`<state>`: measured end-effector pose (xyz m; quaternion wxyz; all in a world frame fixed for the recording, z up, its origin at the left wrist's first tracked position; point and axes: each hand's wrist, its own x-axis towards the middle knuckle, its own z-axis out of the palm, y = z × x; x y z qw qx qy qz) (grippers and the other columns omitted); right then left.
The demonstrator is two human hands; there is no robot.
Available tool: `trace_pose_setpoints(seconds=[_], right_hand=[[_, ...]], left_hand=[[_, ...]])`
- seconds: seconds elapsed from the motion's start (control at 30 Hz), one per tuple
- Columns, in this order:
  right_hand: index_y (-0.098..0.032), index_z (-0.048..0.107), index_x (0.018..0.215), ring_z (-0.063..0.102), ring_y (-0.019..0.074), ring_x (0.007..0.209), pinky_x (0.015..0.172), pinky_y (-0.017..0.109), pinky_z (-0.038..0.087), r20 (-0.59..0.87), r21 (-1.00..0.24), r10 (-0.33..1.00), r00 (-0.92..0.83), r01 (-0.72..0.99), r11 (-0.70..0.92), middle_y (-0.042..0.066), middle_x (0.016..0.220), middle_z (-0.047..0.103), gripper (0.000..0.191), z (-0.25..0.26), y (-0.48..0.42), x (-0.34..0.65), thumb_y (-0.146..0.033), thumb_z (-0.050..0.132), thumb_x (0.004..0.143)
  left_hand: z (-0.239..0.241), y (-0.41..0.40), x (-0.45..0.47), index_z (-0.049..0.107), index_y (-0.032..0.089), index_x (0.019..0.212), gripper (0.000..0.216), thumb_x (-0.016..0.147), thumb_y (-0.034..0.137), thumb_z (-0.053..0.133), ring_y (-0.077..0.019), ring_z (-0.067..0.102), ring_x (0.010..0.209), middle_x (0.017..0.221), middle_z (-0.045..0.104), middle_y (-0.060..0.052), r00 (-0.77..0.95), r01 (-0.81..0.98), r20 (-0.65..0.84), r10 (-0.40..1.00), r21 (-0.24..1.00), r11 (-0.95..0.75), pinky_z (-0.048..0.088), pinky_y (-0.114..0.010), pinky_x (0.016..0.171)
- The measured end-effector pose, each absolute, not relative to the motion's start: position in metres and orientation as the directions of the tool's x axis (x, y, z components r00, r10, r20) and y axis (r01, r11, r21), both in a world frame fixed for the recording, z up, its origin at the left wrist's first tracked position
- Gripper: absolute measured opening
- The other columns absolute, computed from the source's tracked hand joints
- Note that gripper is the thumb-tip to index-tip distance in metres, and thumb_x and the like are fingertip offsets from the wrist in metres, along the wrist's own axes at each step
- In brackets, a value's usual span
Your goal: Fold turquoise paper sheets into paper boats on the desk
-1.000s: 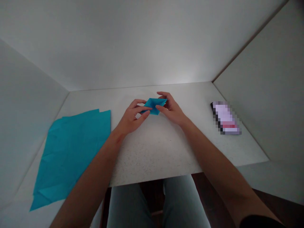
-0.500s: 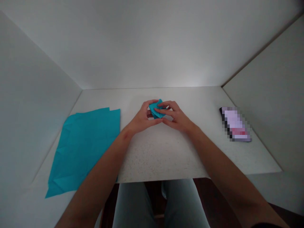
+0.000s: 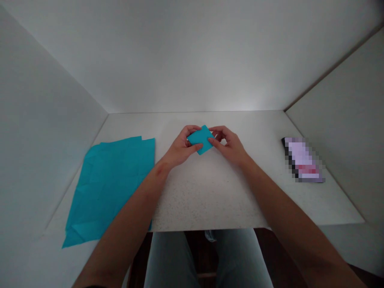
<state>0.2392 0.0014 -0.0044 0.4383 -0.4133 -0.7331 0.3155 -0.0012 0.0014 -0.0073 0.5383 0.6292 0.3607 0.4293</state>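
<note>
A small folded piece of blue paper (image 3: 201, 139) is held just above the middle of the white table (image 3: 210, 192). It shows as a flat, tilted square. My left hand (image 3: 180, 149) pinches its left side, thumb under the near edge and fingers curled over the far edge. My right hand (image 3: 230, 146) grips its right corner between thumb and fingers. Both hands are closed on the paper.
Large sheets of blue paper (image 3: 108, 184) lie stacked on the left of the table, reaching its front edge. A phone (image 3: 303, 160) with a blurred screen lies at the right. White walls close the table on the left, back and right. My knees show below the front edge.
The folded paper went from a spread boat-like shape to a bunched one between my fingers, and now lies flat as a small square. My hands moved closer together.
</note>
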Motion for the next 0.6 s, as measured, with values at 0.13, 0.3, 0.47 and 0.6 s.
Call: trace_pose_setpoints(seconds=[0.13, 0.3, 0.47, 0.6], right_hand=[[-0.027, 0.069, 0.121, 0.057, 0.0155, 0.07, 0.065, 0.031, 0.049, 0.261, -0.93, 0.939, -0.223, 0.2, 0.307, -0.001, 0.084, 0.066, 0.056, -0.007, 0.006, 0.238, -0.072, 0.08, 0.091], [-0.024, 0.072, 0.098, 0.047, 0.013, 0.063, 0.058, 0.03, 0.038, 0.208, -0.921, 0.949, -0.236, 0.278, 0.272, -0.002, 0.077, 0.063, 0.053, -0.005, 0.004, 0.236, -0.076, 0.078, 0.089], [-0.024, 0.071, 0.091, 0.041, 0.0125, 0.06, 0.058, 0.03, 0.034, 0.241, -0.869, 0.908, -0.342, 0.341, 0.359, -0.004, 0.069, 0.055, 0.048, 0.007, -0.001, 0.235, -0.071, 0.074, 0.095], [-0.023, 0.069, 0.092, 0.042, 0.0129, 0.062, 0.058, 0.03, 0.035, 0.234, -0.867, 0.889, -0.394, 0.33, 0.374, -0.004, 0.071, 0.055, 0.047, 0.009, -0.002, 0.235, -0.07, 0.072, 0.097]], left_hand=[[-0.009, 0.002, -0.001, 0.052, 0.028, 0.15, 0.076, 0.085, 0.045, 0.087, -0.0159, 0.066, 0.089, 0.126, 0.068, -0.009, 0.362, 0.037, 0.137, 0.922, 0.986, -0.161, 0.056, -0.026, 0.071], [-0.004, 0.0, 0.0, 0.071, 0.02, 0.13, 0.05, 0.093, 0.054, 0.078, -0.0191, 0.069, 0.094, 0.115, 0.075, -0.007, 0.371, 0.194, 0.086, 0.925, 0.967, -0.168, 0.057, -0.031, 0.08], [0.011, -0.005, 0.0, 0.079, 0.02, 0.103, 0.046, 0.102, 0.064, 0.064, -0.0214, 0.071, 0.099, 0.104, 0.08, -0.006, 0.326, 0.282, 0.126, 0.937, 0.933, -0.224, 0.057, -0.033, 0.091], [0.013, -0.004, -0.001, 0.081, 0.021, 0.098, 0.042, 0.101, 0.061, 0.068, -0.0219, 0.072, 0.1, 0.103, 0.081, -0.007, 0.282, 0.291, 0.193, 0.94, 0.916, -0.276, 0.057, -0.037, 0.096]])
